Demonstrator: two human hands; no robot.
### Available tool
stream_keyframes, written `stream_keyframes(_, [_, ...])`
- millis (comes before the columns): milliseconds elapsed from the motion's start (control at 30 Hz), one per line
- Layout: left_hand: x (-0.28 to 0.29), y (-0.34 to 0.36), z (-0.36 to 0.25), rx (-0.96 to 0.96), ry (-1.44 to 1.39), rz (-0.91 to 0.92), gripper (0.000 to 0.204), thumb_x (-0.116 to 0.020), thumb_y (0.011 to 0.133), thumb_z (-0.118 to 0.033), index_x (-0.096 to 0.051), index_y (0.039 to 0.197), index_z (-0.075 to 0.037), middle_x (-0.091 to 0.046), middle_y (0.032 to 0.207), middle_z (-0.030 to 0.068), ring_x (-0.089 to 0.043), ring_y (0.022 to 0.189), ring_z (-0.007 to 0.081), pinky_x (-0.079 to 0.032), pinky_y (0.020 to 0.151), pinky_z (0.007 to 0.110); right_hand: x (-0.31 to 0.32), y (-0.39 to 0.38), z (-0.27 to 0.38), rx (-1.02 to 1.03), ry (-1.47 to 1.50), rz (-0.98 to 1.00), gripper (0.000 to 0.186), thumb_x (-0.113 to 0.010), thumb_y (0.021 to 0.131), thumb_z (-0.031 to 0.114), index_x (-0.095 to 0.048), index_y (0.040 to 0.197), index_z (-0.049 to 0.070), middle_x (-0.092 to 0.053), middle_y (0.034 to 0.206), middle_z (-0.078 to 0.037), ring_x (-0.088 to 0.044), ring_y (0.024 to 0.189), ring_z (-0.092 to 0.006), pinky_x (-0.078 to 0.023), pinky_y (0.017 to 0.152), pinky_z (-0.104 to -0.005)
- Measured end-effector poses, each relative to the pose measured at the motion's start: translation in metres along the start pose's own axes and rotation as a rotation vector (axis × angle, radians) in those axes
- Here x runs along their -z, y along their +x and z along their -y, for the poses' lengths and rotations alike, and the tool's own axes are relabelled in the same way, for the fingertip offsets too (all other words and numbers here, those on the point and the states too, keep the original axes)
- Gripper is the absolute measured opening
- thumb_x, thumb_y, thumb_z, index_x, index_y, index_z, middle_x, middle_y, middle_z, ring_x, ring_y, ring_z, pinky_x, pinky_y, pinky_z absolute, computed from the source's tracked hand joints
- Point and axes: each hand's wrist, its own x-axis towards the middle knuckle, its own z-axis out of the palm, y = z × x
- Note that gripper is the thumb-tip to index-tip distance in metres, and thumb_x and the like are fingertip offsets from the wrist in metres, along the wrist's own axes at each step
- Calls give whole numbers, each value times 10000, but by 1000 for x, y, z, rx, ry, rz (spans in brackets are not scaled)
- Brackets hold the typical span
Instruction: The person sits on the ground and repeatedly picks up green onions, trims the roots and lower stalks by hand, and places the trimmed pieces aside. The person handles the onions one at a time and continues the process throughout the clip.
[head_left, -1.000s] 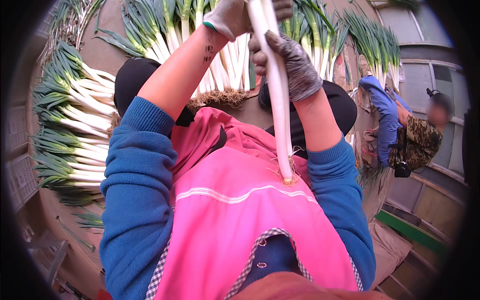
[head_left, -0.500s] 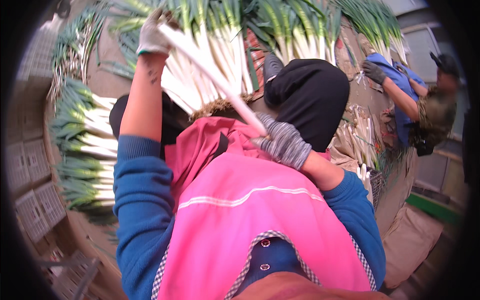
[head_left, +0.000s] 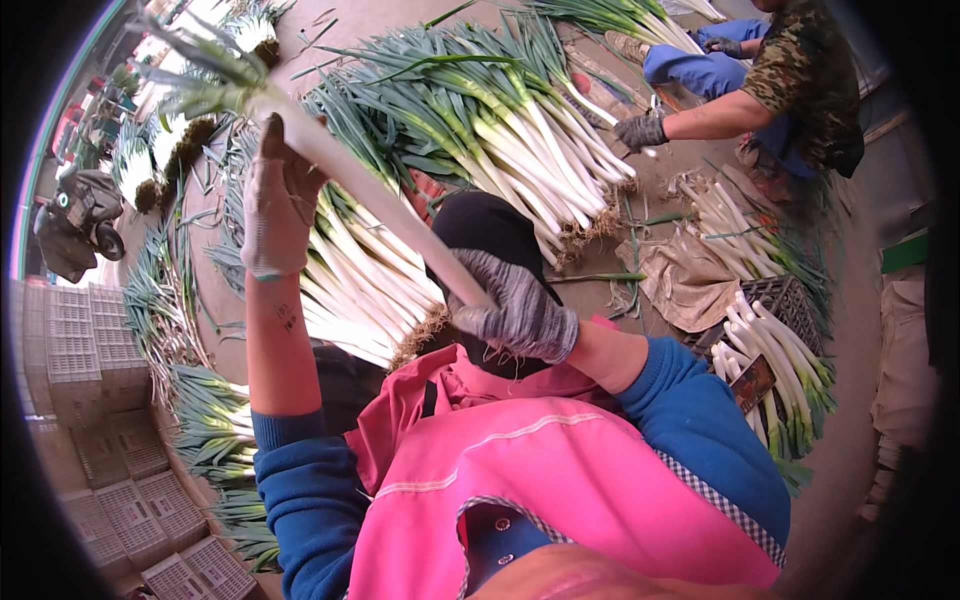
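Note:
A long leek (head_left: 365, 190) runs slantwise before me, its green top at the upper left and its root end at the lower right. My left hand (head_left: 278, 215), in a pale glove with dark fingertips, is closed round the upper shaft just below the leaves. My right hand (head_left: 528, 312), in a grey striped knit glove, grips the root end; fine roots hang below its fingers. Beneath the held leek, a pile of leeks (head_left: 360, 275) lies with white shafts toward me. Another pile (head_left: 520, 140) is farther ahead, roots pointing right.
At right, a co-worker (head_left: 800, 90) crouches with a gloved hand (head_left: 640, 132) by a leek's end. Nearer are a dark crate (head_left: 790, 300), several leeks (head_left: 775, 345) and a tan sack (head_left: 685, 275). Pale crates (head_left: 130, 515) stack at left; a vehicle (head_left: 85, 215) stands far left.
The view has tilted up and swung, bringing the far floor and vehicle into sight. Both hands still hold the leek, whose leafy top now shows clearly beyond my left hand.

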Motion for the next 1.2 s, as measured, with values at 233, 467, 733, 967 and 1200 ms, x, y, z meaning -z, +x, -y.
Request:
stream_keyframes(233, [10, -17, 39, 344, 262, -37, 414, -555, 915, -281, -485, 1187, 24, -614, 947, 97, -624, 772, 158, -530, 693, 295, 140, 88, 28, 387, -347, -402, 424, -666, 787, 164, -519, 1143, -12, -564, 829, -20, -498, 650, -69, -448, 564, -230])
stream_keyframes(467, [101, -57, 62, 490, 326, -364, 308, -531, 926, -224, -501, 1129, 6, -613, 880, 100, -617, 691, 161, -531, 609, 279, 338, 175, -51, 189, -706, -677, 542, -649, 766, 113, -474, 1262, -14, -598, 1133, -145, -569, 991, -216, -435, 877, -290])
stream_keyframes(733, [144, -73, 62, 559, 351, -588, 309, -547, 922, -223, -491, 1113, 13, -596, 848, 92, -595, 665, 148, -512, 567, 243, 477, 143, -185, -601, -1051, -604, 640, -665, 722, 146, -434, 1319, 155, -615, 1057, -200, -595, 957, -318, -454, 867, -376])
stream_keyframes(967, [170, -75, 63, 626, 369, -597, 334, -532, 924, -234, -492, 1160, -1, -627, 923, 107, -633, 761, 180, -536, 667, 294, 513, 128, -178, -899, -1578, -806, 401, -567, 829, 404, -575, 1114, 121, -644, 1017, -170, -620, 943, -319, -475, 789, -412])
stream_keyframes(1200, [166, -69, 55, 524, 274, -415, 446, -563, 903, -266, -460, 1200, 50, -605, 923, 100, -611, 762, 157, -530, 725, 288, 406, 283, -54, -204, -1206, -282, 523, -631, 821, 333, -532, 1219, 8, -632, 1033, -140, -601, 836, -199, -474, 779, -288])
